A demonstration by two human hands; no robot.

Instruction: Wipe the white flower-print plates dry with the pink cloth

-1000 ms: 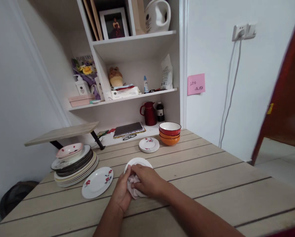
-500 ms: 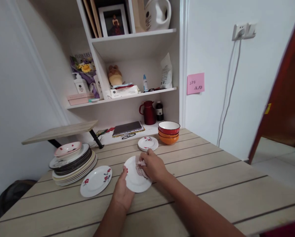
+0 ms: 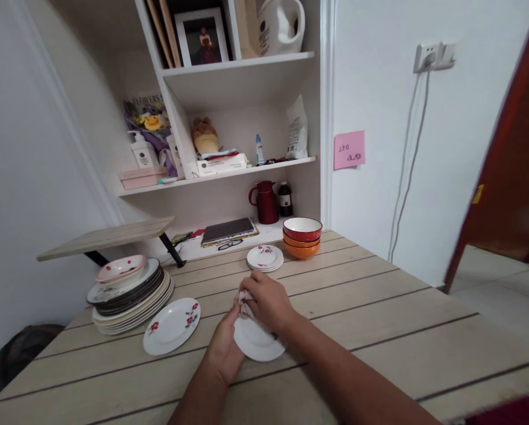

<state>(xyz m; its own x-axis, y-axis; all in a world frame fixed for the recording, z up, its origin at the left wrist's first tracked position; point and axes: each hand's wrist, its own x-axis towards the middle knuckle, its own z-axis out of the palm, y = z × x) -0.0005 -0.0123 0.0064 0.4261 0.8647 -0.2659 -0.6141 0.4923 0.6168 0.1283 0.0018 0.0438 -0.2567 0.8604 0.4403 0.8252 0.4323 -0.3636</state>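
A small white plate (image 3: 258, 341) with a floral print is held above the slatted table (image 3: 348, 295). My left hand (image 3: 225, 345) grips its left edge, thumb on top and fingers hidden beneath. Over the plate's upper part, my right hand (image 3: 268, 301) is closed on a crumpled pale cloth (image 3: 245, 304) that touches the plate near my left thumb. To the left lies a larger flowered plate (image 3: 171, 326). Beyond my hands are a short stack of small plates (image 3: 265, 258) and a stack of red and orange bowls (image 3: 302, 239).
At the left, a tall plate stack (image 3: 131, 295) carries a pink-rimmed bowl (image 3: 120, 268), close to a small raised wooden shelf (image 3: 107, 238). Behind the table are a closed laptop (image 3: 227, 231), glasses (image 3: 230, 244) and a red jug (image 3: 266, 202).
The held plate has moved slightly right and nearer, and turned, its print now partly under my right hand. My right hand and the cloth have shifted left, closer to my left thumb.
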